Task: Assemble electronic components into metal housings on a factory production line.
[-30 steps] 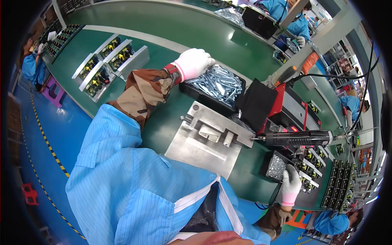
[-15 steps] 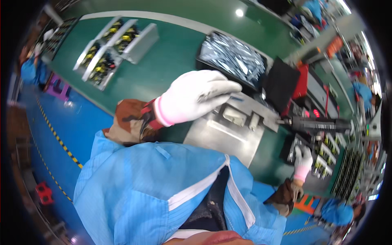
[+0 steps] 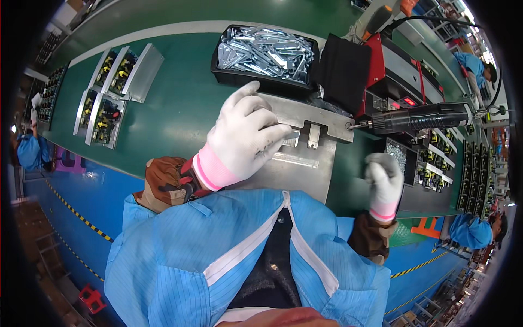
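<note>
My left hand, in a white glove with a pink cuff, is over the left part of a metal fixture. Its fingers are apart, the index finger stretched toward the far side. By its lower fingertips, a small silvery metal piece sits partly hidden in the fixture, and another small metal piece sits in a slot to its right. My right hand, gloved too, hovers beside the black box of small screws. Its thumb and fingers come together; whatever they hold is too small to make out.
A black electric screwdriver lies across the right side, bit toward the fixture. Behind are a black bin of metal strips and a red-and-black control unit. Metal brackets with circuit boards stand at left, more at right.
My right hand has come out of the screw box toward me and to the left. My left hand has turned, its fingers spreading lower over the fixture. The whole view has shifted.
</note>
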